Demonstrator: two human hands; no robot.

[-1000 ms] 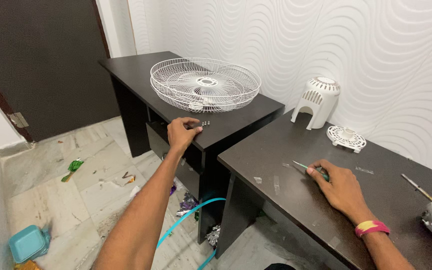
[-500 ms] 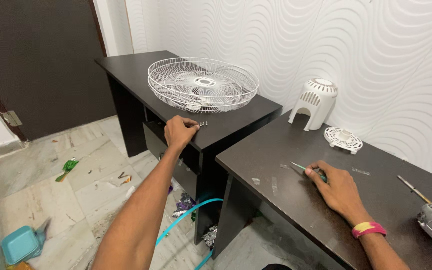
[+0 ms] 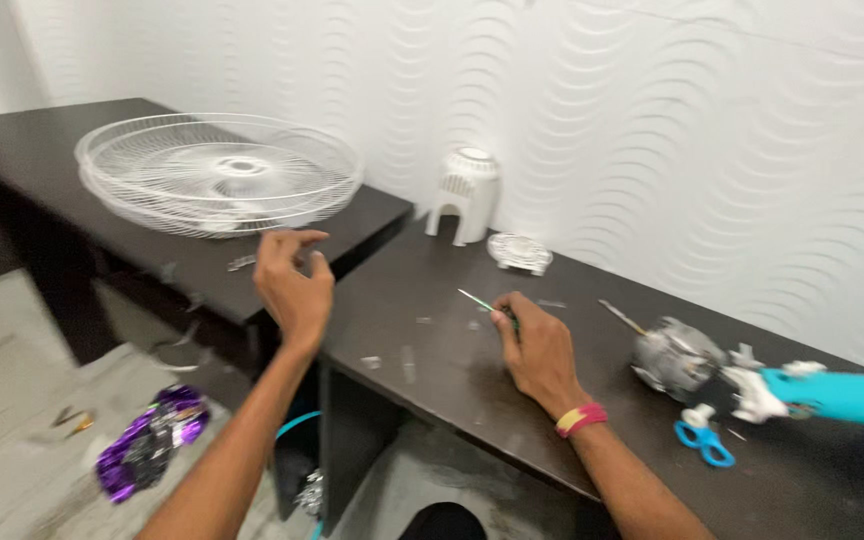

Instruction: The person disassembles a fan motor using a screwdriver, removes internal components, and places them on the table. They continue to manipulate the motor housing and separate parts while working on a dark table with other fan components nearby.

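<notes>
Right hand: the right hand (image 3: 540, 350), with a red-and-yellow band on its wrist, rests on the dark brown wooden desk (image 3: 432, 390), fingers closed on a thin green-handled screwdriver (image 3: 480, 302) whose tip sticks out up and left of the knuckles.
Left hand: the left hand (image 3: 294, 280) hangs in the air over the gap between the two desks, fingers curled loosely inward; I cannot tell whether it pinches anything (the picture is blurred there).
Beside the right hand: small pale scraps lie on the desk just left of it; to its right, well apart, sit a grey metal fan motor (image 3: 674, 352) with a shaft, a blue-handled pair of scissors (image 3: 702, 440) and a turquoise plastic part (image 3: 842, 395).
Beyond the right hand: a small round white vented cap (image 3: 519, 252) and a white plastic motor housing (image 3: 464, 192) stand near the wavy white wall.
Beyond the left hand: a large round white wire fan guard (image 3: 217, 172) lies flat on the second dark desk (image 3: 32, 150), just past the fingertips.
Below the left arm: a crumpled purple foil wrapper (image 3: 152, 440) on the floor.
</notes>
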